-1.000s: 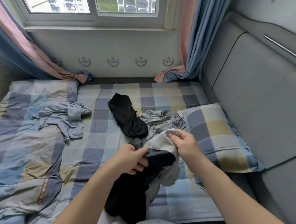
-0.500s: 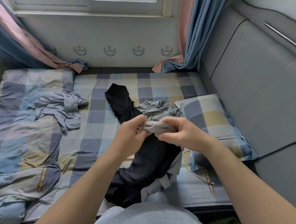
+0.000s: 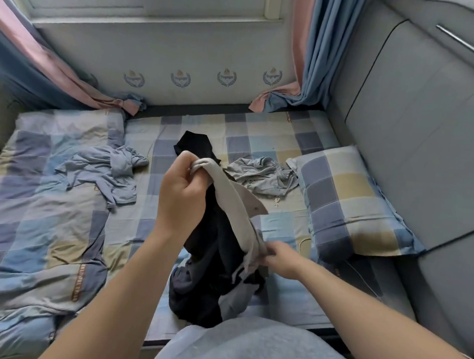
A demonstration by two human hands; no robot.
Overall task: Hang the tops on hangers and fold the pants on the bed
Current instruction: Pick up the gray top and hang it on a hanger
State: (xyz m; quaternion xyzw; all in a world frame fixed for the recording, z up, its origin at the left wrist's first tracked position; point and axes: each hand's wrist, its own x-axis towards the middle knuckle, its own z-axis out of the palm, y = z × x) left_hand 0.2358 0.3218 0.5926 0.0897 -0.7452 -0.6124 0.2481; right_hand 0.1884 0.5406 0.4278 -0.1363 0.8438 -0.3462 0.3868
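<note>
Holding: the left grip point(image 3: 182, 195) is raised over the bed point(image 3: 261, 131), its fingers curled tight round the upper end of the pale grey band on the black-and-grey garment point(image 3: 211, 263)
Right grip: the right grip point(image 3: 279, 259) sits lower and nearer the body, pinching the lower end of the same grey band, which slants down between the two
Garment: its dark bulk hangs under the left grip and bunches on the near edge of the bed (whether it is a top or pants cannot be told)
Black piece: a second black garment point(image 3: 195, 145) lies flat on the checked sheet, partly hidden behind the left grip
Grey shorts: crumpled grey shorts point(image 3: 261, 176) lie just beside the checked pillow point(image 3: 348, 202), a drawstring end showing on the sheet
Blue top: a rumpled blue-grey top point(image 3: 103, 171) lies on the left, at the edge of the checked quilt point(image 3: 33, 222), well apart from both grips
Surroundings: a grey padded headboard point(image 3: 416, 140) on the right, pink-and-blue curtains point(image 3: 311, 59) at the window
</note>
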